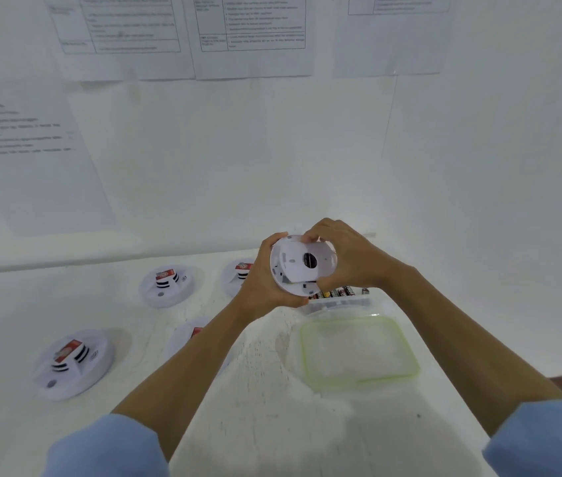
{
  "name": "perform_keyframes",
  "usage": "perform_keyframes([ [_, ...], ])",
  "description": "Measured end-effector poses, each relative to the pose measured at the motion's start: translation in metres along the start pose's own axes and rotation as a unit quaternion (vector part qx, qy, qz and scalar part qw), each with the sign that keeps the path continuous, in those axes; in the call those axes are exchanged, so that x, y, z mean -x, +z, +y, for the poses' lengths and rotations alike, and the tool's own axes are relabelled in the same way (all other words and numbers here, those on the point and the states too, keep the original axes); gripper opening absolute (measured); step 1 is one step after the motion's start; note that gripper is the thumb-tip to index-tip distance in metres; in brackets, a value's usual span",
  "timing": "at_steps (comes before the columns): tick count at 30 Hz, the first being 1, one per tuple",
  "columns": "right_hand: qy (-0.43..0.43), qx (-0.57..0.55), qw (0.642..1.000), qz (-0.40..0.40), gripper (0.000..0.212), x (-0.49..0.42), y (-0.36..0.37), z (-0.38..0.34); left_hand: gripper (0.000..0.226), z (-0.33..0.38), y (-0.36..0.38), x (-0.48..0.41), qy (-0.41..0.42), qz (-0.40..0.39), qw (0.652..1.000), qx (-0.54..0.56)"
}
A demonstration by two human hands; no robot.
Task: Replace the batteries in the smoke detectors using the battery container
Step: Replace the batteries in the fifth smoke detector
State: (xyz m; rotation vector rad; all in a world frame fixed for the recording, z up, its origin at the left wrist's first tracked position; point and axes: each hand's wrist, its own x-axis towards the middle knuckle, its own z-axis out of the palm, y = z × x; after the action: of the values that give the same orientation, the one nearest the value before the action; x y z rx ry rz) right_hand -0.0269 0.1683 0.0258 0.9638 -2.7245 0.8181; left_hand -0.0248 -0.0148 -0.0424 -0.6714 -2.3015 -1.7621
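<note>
On the table (4, 321), far left, the front detector (73, 363) and the back detector (166, 285) sit dome up, each with a red label. A third detector (191, 333) shows only in part behind the left forearm (197, 356). A fourth detector (238, 271) peeps out behind the left hand (262, 287).

That hand grips the left rim of the held detector (301, 261), thumb at the upper edge and fingers curled beneath. The unit is clear of the table and tilted so that its flat back, with a dark round hole, faces the camera. The right hand (348, 259) grips the opposite rim, with its fingers curled over the top edge and onto the back plate. The unit thus sits between both hands, above and just behind the container (341, 302). Batteries (336, 292) lie there in a row, and the lid (358, 352) lies off, just in front of it.

The step looks like work on the back plate, probably twisting it against the body to reach the battery bay. Whether it is being opened or closed cannot be told. If it is being opened, the next move calls for the left hand to hold the rim firmly while the right turns the plate. The right hand must then let go and drop to the batteries close below.
</note>
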Motion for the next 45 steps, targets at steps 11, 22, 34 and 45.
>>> perform_keyframes([
  [11,0.103,-0.039,0.988,-0.109,0.067,0.069,0.003,0.008,0.106,0.018,-0.005,0.037,-0.035,0.037,0.999,0.01],
  [22,0.149,-0.022,0.969,-0.196,0.069,0.095,0.031,0.024,0.1,0.031,0.018,0.073,-0.057,0.05,0.997,0.005],
  [34,0.067,-0.268,0.96,0.031,0.043,0.054,0.011,-0.014,0.102,0.041,0.016,0.054,-0.041,0.052,0.997,0.027],
  [45,0.042,-0.131,0.99,0.027,0.046,0.011,0.012,0.001,0.111,0.024,-0.006,0.016,-0.033,0.003,0.999,0.042],
])
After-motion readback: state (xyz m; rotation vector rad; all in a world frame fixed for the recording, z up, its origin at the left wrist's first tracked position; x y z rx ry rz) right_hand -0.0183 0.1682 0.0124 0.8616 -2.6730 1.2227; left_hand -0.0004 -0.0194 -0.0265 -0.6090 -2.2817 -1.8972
